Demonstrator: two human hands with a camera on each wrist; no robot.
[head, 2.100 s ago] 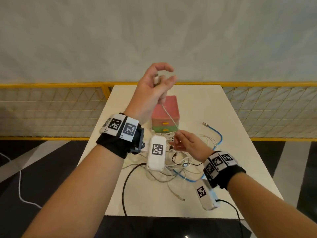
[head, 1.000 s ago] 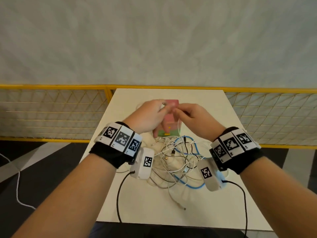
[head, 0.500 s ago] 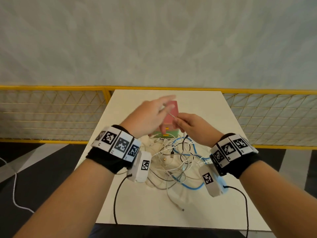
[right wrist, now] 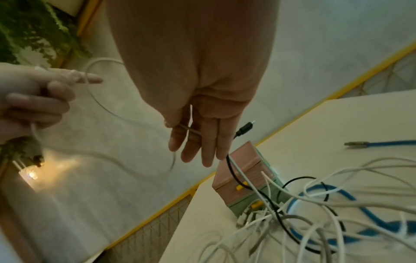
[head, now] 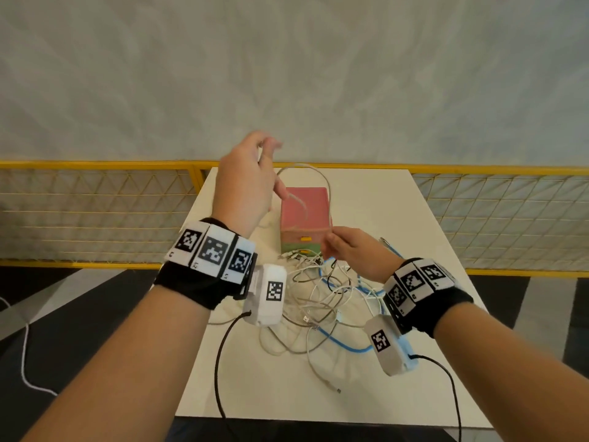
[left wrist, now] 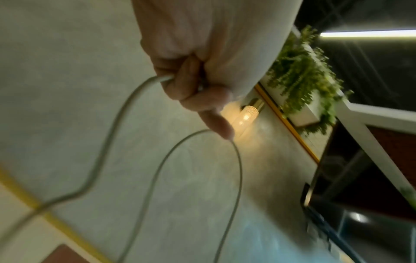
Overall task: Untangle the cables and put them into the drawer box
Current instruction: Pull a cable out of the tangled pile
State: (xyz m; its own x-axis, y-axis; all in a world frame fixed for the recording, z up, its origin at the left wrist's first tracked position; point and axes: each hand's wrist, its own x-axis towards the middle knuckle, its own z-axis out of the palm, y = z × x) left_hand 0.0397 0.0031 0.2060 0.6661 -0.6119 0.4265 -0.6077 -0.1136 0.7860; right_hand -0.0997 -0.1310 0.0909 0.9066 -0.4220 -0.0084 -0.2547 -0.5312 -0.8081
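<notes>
Looping a thin white cable point(head: 322, 183) between two raised hands.
The left hand point(head: 245, 186) is gripping one end while the right hand point(head: 353, 250) is pinching it above the tangle point(head: 322, 301) lying on the worktop point(head: 376, 199); both drawers of the drawer box point(head: 304, 218) are sitting closed.

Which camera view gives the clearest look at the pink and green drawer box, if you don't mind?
The head view: the drawer box shows unblurred, both yellow handles visible. The right wrist view shows it partly behind cables; the left wrist view catches only a corner.
</notes>
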